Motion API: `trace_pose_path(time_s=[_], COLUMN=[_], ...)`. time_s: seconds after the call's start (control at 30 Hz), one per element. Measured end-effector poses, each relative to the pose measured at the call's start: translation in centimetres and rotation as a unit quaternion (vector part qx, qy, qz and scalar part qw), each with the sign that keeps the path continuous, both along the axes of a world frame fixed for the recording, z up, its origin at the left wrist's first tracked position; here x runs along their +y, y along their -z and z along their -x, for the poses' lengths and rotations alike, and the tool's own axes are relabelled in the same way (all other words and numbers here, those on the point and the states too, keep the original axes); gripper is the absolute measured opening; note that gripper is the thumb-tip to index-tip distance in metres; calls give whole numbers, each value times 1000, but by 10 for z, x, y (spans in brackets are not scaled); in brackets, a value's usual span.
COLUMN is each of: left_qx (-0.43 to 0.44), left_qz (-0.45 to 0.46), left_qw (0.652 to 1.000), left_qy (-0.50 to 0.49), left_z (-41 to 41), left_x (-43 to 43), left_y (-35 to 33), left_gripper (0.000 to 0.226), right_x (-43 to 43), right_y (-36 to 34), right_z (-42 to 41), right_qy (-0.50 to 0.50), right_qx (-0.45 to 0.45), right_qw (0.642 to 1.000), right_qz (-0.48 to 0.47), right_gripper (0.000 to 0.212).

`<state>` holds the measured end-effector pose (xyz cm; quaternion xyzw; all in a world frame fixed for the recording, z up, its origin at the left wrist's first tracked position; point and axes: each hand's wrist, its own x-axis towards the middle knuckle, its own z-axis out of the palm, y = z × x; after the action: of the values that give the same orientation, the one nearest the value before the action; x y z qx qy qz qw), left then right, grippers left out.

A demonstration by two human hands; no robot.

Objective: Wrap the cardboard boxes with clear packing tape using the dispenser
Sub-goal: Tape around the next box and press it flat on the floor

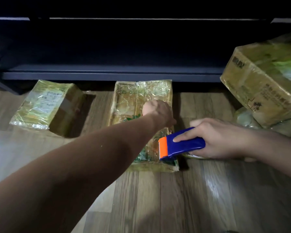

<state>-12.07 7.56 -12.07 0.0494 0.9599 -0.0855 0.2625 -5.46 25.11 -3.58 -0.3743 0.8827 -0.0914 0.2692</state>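
**Flat box pinned down while the dispenser meets its near corner**

The flat, tape-glossed cardboard box (pixel 141 91) lies lengthwise on the wooden plank floor (pixel 175 199), its far end touching the foot of the dark shelf unit (pixel 107 74). The left hand (pixel 158 111) rests on the box's middle, towards its right edge, probably to stop it sliding under the pull of the tape. Its fingers are folded out of sight behind the knuckles, so I cannot tell whether they grip the edge or only press.

At the box's near right corner, the right hand (pixel 213 138) wraps around the blue plastic tape dispenser (pixel 186 143), forefinger stretched along its side, likely for steering. The orange toothed cutter (pixel 163 147) points across the box top, which suits laying or cutting a strip there.

Left of the flat box, apart from it, sits a smaller tape-wrapped cardboard box (pixel 45 105). To its right, a large printed cardboard carton (pixel 259 84) leans tilted, also shiny with tape.
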Motion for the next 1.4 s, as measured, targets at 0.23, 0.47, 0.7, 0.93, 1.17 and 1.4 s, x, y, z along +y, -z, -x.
trace_pose_path(time_s=[0.23,0.47,0.7,0.93,1.17,1.4], left_qx=[65,43,66,60,39,38], left_qz=[-113,-134,-128,-128,-147,-171], left_qw=[972,965,967,969,974,973], left_qy=[-197,-222,-209,-205,-169,-150], left_z=[-16,-6,-11,-7,-7,-7], left_x=[-8,-4,-3,4,2,-15], left_y=[2,5,7,-4,-10,-30], left_gripper=[145,135,125,124,109,98], right_x=[-13,-8,-10,-21,-32,-55], right_y=[-8,-9,-13,-23,-29,-60], right_z=[5,1,-1,-2,-6,-3], right_qy=[-10,-7,-6,-32,-21,-33], right_qx=[15,3,4,22,0,-7], right_qw=[1000,1000,1000,999,1000,999], right_qz=[-6,-19,-11,-21,-16,-11], right_gripper=[49,52,50,51,53,52])
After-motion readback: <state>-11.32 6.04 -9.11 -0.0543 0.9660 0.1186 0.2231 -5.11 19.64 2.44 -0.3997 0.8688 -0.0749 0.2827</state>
